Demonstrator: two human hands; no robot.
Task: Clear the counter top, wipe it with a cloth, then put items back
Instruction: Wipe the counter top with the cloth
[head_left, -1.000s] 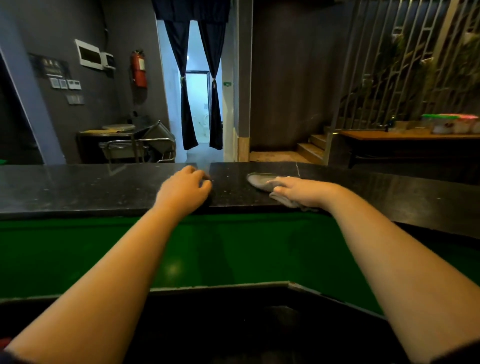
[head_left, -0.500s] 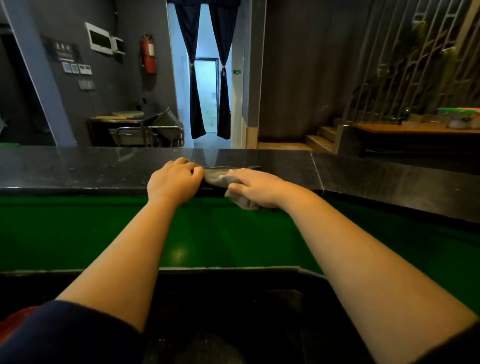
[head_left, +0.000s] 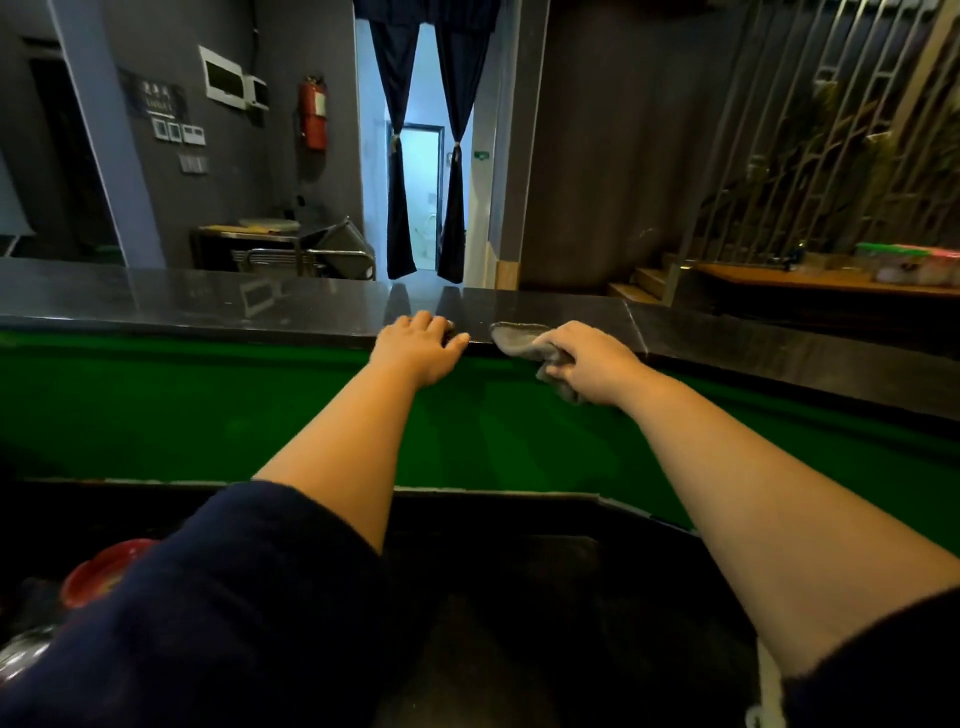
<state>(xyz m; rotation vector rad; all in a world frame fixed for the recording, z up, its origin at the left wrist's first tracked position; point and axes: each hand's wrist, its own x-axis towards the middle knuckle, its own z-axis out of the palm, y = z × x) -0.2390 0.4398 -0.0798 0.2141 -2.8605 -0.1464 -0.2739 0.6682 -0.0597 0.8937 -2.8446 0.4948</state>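
Observation:
A long dark polished counter top (head_left: 208, 306) runs across the view above a green front panel (head_left: 156, 410). My right hand (head_left: 592, 364) grips a grey cloth (head_left: 517, 338) that lies on the counter's near edge and partly hangs over it. My left hand (head_left: 421, 348) rests on the same edge just left of the cloth, fingers curled over the rim, holding nothing. A small gap separates the two hands.
A red lid (head_left: 104, 569) and a shiny item sit at the lower left on a dark lower surface. Beyond the counter stand a metal trolley (head_left: 311, 249), a curtained doorway (head_left: 421, 197), and a wooden table (head_left: 831, 280) with containers at right.
My right hand slid the cloth left until it touched the left hand, then back right, leaving a gap. The cloth now hangs further over the edge. The left hand stayed on the rim.

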